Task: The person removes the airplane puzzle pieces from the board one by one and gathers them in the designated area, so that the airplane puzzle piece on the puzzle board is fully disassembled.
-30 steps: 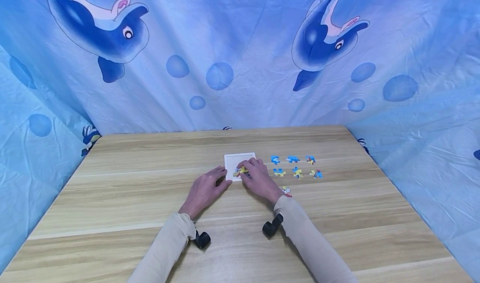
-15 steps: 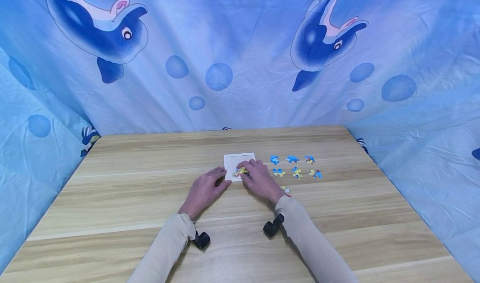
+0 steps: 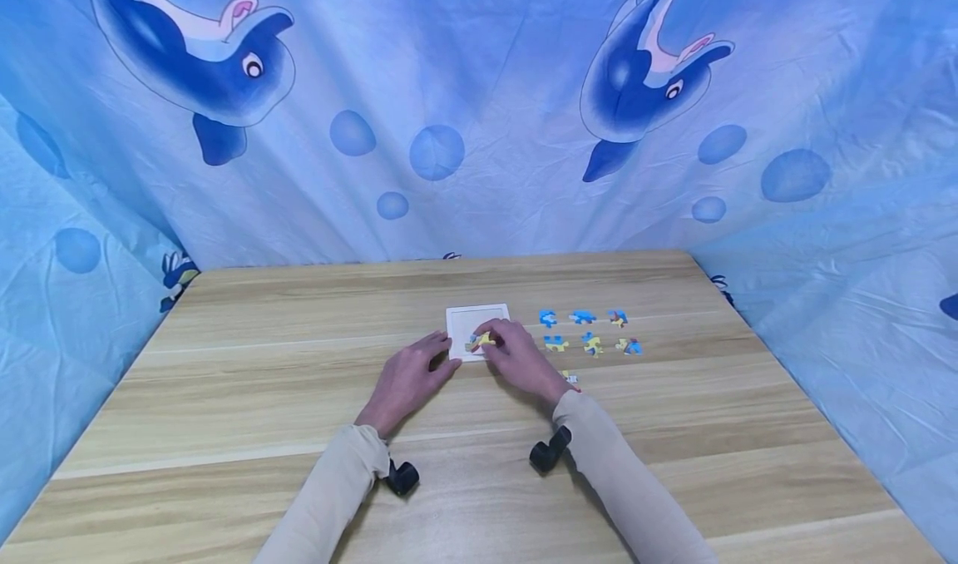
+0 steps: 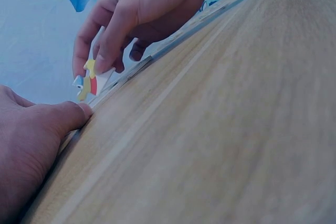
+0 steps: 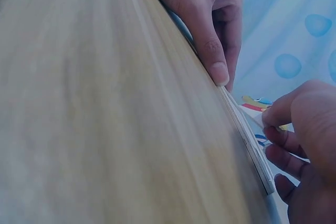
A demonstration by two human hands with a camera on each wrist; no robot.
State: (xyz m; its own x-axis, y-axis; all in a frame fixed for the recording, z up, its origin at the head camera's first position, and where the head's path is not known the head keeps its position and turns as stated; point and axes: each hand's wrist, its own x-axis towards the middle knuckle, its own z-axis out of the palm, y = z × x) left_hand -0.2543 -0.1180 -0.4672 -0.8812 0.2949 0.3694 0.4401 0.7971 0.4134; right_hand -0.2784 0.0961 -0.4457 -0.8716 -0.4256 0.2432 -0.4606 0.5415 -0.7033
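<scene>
A white puzzle tray with a raised rim lies toward the far side of the table. My left hand grips its near left corner, thumb on the near edge and fingers along the left side. Over the tray's lower part, my right hand pinches a jigsaw piece between thumb and fingers. In the left wrist view this piece, yellow, red, white and blue, stands tilted up from the tray. The right wrist view shows it partly hidden behind the fingers; whether another piece lies beneath is unclear.
Several loose jigsaw pieces lie in rows on the wooden table, right of the tray. One more piece sits close beside the right wrist. A blue dolphin-print curtain surrounds the table's far and side edges.
My right hand's fingers have drawn closer together around the jigsaw piece, and the right forearm has shifted slightly right. My left hand and the tray stay in place.
</scene>
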